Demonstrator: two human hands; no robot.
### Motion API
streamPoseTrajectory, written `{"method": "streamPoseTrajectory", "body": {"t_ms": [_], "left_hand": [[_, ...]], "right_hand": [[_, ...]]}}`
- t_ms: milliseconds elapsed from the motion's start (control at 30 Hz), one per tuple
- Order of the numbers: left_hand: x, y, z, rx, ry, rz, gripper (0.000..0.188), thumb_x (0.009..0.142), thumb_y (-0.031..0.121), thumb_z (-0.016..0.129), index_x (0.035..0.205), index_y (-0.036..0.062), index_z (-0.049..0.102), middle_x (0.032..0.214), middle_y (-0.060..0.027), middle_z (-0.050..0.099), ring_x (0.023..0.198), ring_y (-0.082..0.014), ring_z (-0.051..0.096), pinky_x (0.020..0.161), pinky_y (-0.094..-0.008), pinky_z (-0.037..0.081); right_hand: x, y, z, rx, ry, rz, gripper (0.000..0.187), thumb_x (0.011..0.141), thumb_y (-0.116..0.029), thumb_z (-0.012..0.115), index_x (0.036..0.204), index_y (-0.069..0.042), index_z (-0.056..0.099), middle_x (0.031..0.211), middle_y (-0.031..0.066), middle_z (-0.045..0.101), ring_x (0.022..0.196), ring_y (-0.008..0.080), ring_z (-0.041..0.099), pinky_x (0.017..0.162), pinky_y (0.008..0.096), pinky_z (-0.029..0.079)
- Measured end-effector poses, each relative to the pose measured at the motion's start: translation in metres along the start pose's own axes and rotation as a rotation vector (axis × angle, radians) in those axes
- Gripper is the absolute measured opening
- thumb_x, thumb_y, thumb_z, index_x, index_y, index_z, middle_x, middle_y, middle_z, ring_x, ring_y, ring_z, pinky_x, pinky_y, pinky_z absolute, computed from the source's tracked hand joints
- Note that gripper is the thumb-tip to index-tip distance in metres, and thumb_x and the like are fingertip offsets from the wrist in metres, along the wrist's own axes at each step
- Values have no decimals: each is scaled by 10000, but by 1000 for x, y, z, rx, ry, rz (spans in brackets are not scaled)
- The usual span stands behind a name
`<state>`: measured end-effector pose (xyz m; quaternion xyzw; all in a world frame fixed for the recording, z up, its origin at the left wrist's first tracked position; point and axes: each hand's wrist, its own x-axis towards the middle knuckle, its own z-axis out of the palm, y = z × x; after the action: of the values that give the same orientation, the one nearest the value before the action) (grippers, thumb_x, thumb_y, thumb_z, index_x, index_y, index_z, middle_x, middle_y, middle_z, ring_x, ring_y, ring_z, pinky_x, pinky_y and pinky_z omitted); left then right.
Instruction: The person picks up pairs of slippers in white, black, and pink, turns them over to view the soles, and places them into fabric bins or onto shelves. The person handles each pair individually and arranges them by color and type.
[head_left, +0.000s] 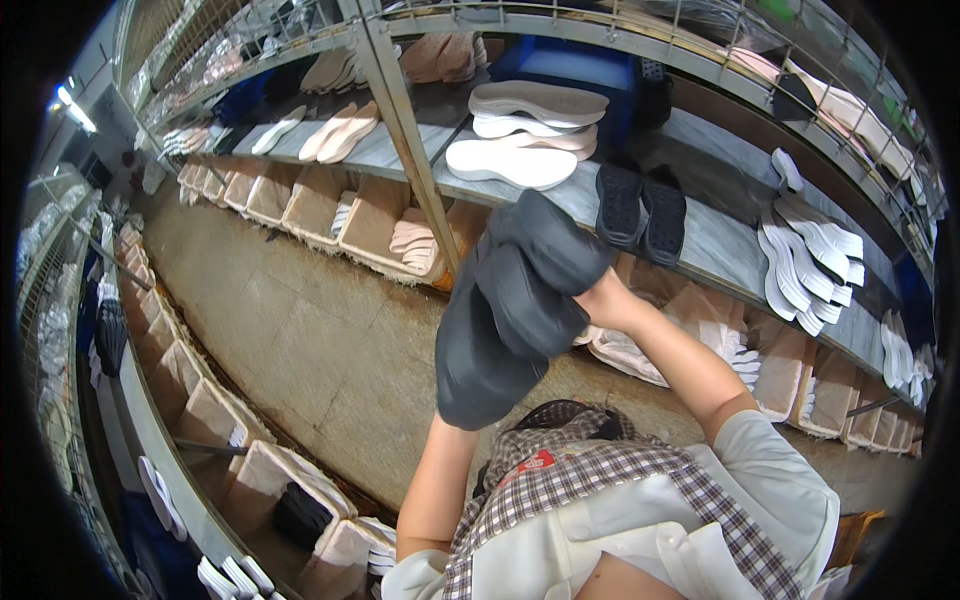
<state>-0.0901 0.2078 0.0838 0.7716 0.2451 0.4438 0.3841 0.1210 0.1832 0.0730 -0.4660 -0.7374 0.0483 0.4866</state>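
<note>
Before the shelf (722, 232) — hands (600, 300) hold dark shoe pieces (485, 325) — their spread mostly hidden.

Open aisle (300, 345) left, metal post (397, 125) ahead

Left fingers hidden by dark footwear (510, 310); upper rack (560, 22) cut off.

Held shoe pieces (515, 305): solid charcoal grey. Pair on the shelf (718, 227): black soles (663, 215). Shelf itself grey, marble-type streaks. Front sole of the stack (512, 164): bright white. Fanned soles (800, 260) at right: white too. Soles further left (340, 132): pale pink; same for the bunch in the bin (411, 240). Crate (580, 65): blue. Bin linings (270, 193): beige. Floor (335, 365): brownish grey. Apron (640, 468): dark/white check, red patch (541, 460). Shirt (775, 480): off-white.
</note>
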Motion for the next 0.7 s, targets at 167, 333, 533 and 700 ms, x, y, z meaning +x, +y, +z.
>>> {"method": "streamPoseTrajectory", "body": {"t_ms": [167, 333, 533, 700], "left_hand": [[-12, -28, 3, -1555, 203, -764, 415, 963, 236, 368, 1297, 5, 449, 1267, -167, 516, 1114, -293, 536, 969, -386, 424], [-29, -69, -25, -1795, 29, -556, 480, 963, 325, 349, 1284, -19, 449, 1230, -198, 537, 1100, -322, 550, 958, -447, 444], [-38, -76, -33, -1615, 40, -647, 515, 953, 394, 407, 1270, -8, 463, 1223, -172, 552, 1088, -299, 565, 930, -445, 464], [-42, -78, -38, -1711, -62, -739, 475, 956, 344, 393, 1244, -23, 480, 1209, -173, 560, 1079, -298, 569, 920, -430, 472]], "right_hand": [[18, 6, -16, -82, -89, -248, 445, 761, -137, 681, 1166, -117, 499, 1269, 127, 513, 1160, 336, 446, 1002, 442, 321], [7, -1, -34, 724, -329, 617, 333, 852, -150, 567, 1147, 3, 563, 1215, 112, 560, 1056, 177, 554, 926, 298, 444], [-17, -10, -17, 1021, -237, 814, 571, 792, -336, 617, 1235, -24, 435, 1176, 102, 505, 1074, 174, 514, 947, 308, 406], [-25, -14, -8, 1033, -172, 873, 647, 749, -182, 606, 1332, -33, 368, 1319, 136, 410, 1194, 211, 435, 1008, 326, 350]]}}
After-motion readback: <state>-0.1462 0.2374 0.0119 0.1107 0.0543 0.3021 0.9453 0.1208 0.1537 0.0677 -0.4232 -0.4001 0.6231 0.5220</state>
